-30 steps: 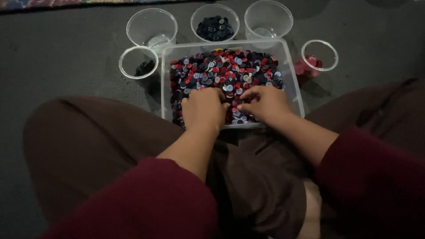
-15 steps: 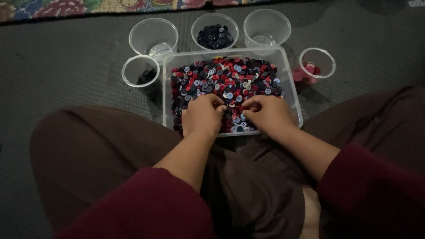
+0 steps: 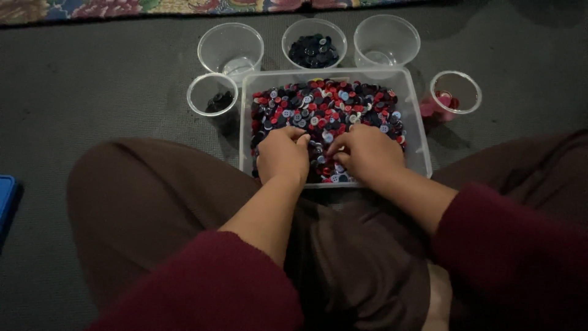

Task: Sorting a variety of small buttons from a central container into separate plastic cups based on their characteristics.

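Grey mat (image 3: 110, 92), cups at far edge. My left hand (image 3: 283, 153) and right hand (image 3: 366, 152) curled in buttons (image 3: 324, 101), near end of tub (image 3: 416, 122); actual pinch hidden. Best: pick singly.

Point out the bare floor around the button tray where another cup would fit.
Bare grey mat lies left of the two left cups, up to the patterned rug. More lies right of the cup with red buttons. It is crowded behind the clear tray, where three cups stand close together, and at its near edge, where both hands and the knees close it in.
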